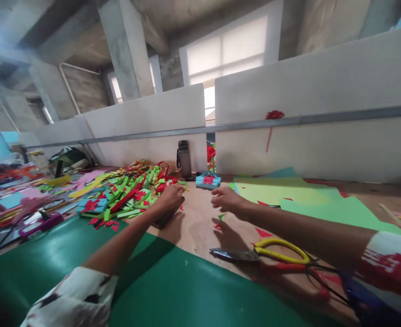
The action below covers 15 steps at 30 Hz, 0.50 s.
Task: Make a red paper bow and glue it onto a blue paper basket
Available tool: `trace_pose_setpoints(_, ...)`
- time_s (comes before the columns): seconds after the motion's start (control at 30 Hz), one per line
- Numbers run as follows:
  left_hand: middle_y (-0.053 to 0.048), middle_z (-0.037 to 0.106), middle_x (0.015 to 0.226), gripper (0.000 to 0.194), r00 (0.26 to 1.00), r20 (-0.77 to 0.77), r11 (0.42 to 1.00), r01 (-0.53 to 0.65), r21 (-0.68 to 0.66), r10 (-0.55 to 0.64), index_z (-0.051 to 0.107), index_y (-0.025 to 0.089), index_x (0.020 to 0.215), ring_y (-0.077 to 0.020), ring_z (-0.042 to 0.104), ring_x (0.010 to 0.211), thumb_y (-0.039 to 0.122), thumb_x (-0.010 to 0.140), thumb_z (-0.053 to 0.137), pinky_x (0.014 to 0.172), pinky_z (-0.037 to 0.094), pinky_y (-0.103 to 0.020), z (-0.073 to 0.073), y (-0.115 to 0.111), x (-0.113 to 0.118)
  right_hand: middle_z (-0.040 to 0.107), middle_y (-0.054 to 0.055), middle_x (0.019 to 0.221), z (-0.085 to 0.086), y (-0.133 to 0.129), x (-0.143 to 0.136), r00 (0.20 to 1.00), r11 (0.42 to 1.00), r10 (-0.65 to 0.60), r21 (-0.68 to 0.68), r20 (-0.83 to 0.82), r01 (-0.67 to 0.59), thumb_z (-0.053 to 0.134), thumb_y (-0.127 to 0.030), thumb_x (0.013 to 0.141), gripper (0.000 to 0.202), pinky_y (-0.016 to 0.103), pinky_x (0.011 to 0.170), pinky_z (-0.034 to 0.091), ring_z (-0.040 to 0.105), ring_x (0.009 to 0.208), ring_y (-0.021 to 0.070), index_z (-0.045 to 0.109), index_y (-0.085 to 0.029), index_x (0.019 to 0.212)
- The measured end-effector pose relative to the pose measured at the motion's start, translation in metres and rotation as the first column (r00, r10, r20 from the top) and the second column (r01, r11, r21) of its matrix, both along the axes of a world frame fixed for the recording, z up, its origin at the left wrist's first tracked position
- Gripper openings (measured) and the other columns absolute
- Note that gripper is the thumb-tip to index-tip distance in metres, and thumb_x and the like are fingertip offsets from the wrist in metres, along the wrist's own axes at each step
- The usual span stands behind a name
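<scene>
My left hand (171,197) is closed over the upper end of a dark, flat, phone-like object (166,217), whose exact kind I cannot make out. Across a strip of bare wood, my right hand (228,200) hovers above the table with its fingers loosely curled and apart, nothing visible in them. Just beyond the two hands sits a small blue paper box (208,180) with a red paper bow. Closer to me, below my right forearm, lie scissors with yellow handles (282,247) and another tool with red handles (290,268).
Left of my hands is a pile of green and red paper strips (132,195), with another blue box (93,205) beside it. A dark bottle (184,159) stands by the white partition (289,150). Green paper sheets (329,206) lie right. A green mat (186,290) covers the front.
</scene>
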State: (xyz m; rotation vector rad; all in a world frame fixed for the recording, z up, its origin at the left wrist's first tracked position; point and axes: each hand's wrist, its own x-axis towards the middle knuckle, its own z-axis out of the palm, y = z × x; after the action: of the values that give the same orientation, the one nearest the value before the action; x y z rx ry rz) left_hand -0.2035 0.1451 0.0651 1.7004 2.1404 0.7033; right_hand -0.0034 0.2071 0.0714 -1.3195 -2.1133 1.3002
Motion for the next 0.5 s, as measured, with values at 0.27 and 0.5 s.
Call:
trace_pose_setpoints(0.27,-0.009,0.057,0.115,0.030,0.931,-0.271,0.960,-0.272,-0.073,0.243,0.054,0.015,0.116,-0.0219,0.059,0.098,0.031,0.091,0.055,0.082,0.051,-0.041,-0.029,-0.038,-0.072,0.058,0.008,0.113,-0.023,-0.039,-0.094,0.997,0.950,0.035,-0.307,-0.066,-0.054,0.054,-0.033,0.090,0.031,0.039,0.077,0.052,0.060,0.093,0.0192,0.054,-0.016,0.117)
trace_pose_setpoints(0.5,-0.009,0.057,0.115,0.029,0.940,-0.252,0.965,-0.255,-0.067,0.231,0.055,0.015,0.116,-0.0218,0.058,0.099,0.031,0.091,0.055,0.083,0.050,-0.041,-0.046,-0.027,-0.068,0.057,0.008,0.116,-0.035,-0.024,-0.129,0.996,0.935,0.017,-0.353,-0.083,-0.045,0.055,-0.033,0.090,0.032,0.041,0.079,0.051,0.059,0.096,0.0203,0.054,-0.016,0.118)
